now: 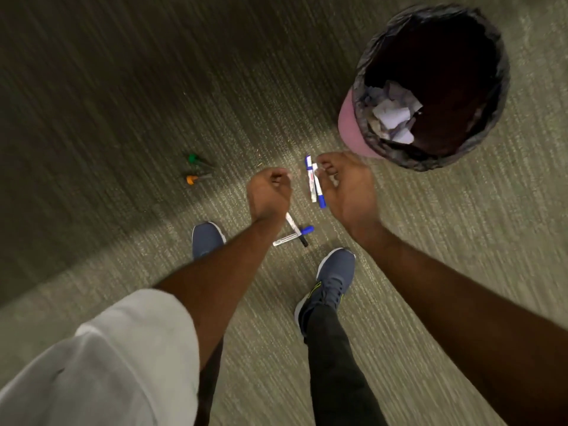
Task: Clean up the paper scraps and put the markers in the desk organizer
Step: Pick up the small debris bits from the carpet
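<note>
On the carpet (123, 87) at far left, a green-capped marker (196, 160) and an orange-capped marker (196, 179) are found lying side by side. The left hand (269, 195) is held curled above the floor; whether anything is gripped cannot be told. Just beside its wrist, two crossed markers (295, 233) lie on the carpet. Two blue markers (314, 182) are pinched in the right hand (347, 192). At upper right, paper scraps (395, 116) are contained in the lined waste bin (350, 124).
</note>
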### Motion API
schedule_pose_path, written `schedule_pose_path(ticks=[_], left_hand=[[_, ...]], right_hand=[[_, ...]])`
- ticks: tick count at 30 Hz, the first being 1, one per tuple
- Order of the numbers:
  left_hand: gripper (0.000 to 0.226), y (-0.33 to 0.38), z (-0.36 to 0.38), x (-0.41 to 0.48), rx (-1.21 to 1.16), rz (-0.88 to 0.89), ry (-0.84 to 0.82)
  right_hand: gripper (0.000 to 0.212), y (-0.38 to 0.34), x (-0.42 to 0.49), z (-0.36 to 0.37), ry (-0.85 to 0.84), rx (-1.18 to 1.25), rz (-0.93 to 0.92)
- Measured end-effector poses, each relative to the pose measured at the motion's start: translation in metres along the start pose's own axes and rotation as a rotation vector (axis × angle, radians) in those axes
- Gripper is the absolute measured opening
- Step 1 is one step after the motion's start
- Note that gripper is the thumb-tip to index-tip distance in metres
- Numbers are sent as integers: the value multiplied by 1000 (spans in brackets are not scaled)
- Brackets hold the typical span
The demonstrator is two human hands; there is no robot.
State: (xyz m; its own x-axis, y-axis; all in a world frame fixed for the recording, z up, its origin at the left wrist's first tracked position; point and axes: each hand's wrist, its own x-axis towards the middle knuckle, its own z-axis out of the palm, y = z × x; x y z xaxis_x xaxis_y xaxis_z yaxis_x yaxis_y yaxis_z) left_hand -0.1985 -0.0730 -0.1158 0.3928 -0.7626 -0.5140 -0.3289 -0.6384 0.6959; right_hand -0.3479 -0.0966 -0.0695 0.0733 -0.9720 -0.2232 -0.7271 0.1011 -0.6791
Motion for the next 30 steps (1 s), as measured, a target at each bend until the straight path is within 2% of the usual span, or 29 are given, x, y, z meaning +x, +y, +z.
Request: schedule_pose_path(ticks=[3, 7, 11, 15, 18, 21, 24, 28, 30], left_hand=[[17, -41, -15, 40, 45, -78, -2], [19, -89, -19, 93, 137, -60, -25], [18, -132, 0, 140, 174, -30, 30], [20, -169, 19, 173, 239, 29, -125], [10, -188, 29, 183, 220, 93, -97], [12, -193, 26, 185, 274, 217, -66], [10, -187, 21, 185, 355, 318, -120], [21, -182, 21, 177, 404, 354, -184], [18, -177, 21, 177, 425, 366, -195]], right_hand=[[20, 7, 13, 59, -14, 21, 39], [19, 31, 41, 130, -23, -32, 40], [19, 61, 72, 188, -64, -161, 5], [23, 89, 100, 236, -55, -275, -62], [25, 102, 119, 251, -110, -306, -84], [23, 105, 130, 253, -164, -311, -138], [22, 106, 135, 253, -194, -417, -197], [25, 101, 124, 262, -151, -578, -250], [29, 99, 119, 266, -158, -639, -245]])
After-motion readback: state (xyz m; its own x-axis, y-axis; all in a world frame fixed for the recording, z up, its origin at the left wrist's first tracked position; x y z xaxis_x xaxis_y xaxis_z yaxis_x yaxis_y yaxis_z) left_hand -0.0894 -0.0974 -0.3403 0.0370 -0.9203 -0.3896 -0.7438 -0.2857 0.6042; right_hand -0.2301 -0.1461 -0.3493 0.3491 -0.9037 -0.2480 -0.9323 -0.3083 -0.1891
